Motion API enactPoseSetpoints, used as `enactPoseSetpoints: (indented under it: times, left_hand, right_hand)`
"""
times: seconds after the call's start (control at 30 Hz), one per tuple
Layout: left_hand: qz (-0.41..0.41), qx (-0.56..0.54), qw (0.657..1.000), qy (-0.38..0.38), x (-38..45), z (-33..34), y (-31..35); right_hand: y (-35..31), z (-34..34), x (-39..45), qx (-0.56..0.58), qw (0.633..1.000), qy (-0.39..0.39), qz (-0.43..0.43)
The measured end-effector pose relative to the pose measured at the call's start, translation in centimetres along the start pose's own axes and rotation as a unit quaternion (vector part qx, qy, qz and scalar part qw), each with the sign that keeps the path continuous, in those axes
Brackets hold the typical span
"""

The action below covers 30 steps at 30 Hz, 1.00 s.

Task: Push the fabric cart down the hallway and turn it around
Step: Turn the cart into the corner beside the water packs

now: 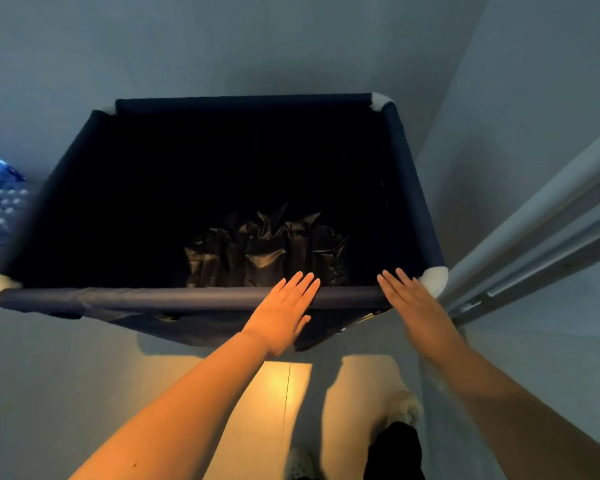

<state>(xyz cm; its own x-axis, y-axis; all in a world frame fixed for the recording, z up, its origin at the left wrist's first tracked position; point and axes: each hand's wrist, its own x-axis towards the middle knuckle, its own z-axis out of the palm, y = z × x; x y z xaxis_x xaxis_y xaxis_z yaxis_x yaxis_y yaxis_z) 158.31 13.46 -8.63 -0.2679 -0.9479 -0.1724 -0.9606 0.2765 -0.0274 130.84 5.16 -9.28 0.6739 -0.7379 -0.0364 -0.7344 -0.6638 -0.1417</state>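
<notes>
The fabric cart (153,296) is a dark blue cloth bin on a tube frame with white corner joints, seen from above in the middle of the view. A crumpled black plastic bag (264,251) lies at its bottom. My left hand (284,313) is flat, fingers together and stretched, over the near rail right of its middle. My right hand (413,303) is also flat, beside the near right corner joint (435,278). Neither hand curls around the rail; whether they touch it is unclear.
A grey wall with a white door frame or rail (534,244) runs close along the cart's right side. A blue-wrapped pack of bottles (0,202) sits at the left edge. A lit floor patch (274,393) and my shoes (402,410) lie below.
</notes>
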Motion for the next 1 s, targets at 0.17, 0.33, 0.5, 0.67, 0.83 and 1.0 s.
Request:
enactPoseSetpoints:
  times: [0.17, 0.33, 0.5, 0.67, 0.83, 1.0]
  left_hand:
    - [0.074, -0.006, 0.997, -0.007, 1.4, -1.0, -1.5]
    - [0.170, 0.001, 0.985, -0.014, 3.2, -1.0, -0.3]
    - [0.179, -0.024, 0.983, -0.005, 5.4, 0.1, 2.1]
    - [0.160, -0.038, 0.986, 0.002, 8.1, 0.8, 5.7]
    - [0.160, -0.049, 0.986, 0.000, 11.3, 0.1, 9.2]
    - [0.174, -0.021, 0.984, 0.014, 14.3, -0.6, 11.6]
  right_hand:
    - [3.4, 0.0, -0.6, 0.007, 1.000, 0.002, -0.007]
    - [6.6, -0.5, -1.0, 0.008, 1.000, 0.004, -0.024]
    - [10.5, -1.1, -1.4, 0.011, 0.999, 0.009, -0.042]
    - [14.5, -1.7, -2.0, -0.014, 0.999, 0.013, -0.047]
    - [18.6, -2.7, -2.7, -0.010, 1.000, 0.023, -0.013]
    - [21.0, -3.6, -3.4, 0.003, 0.999, 0.030, 0.036]
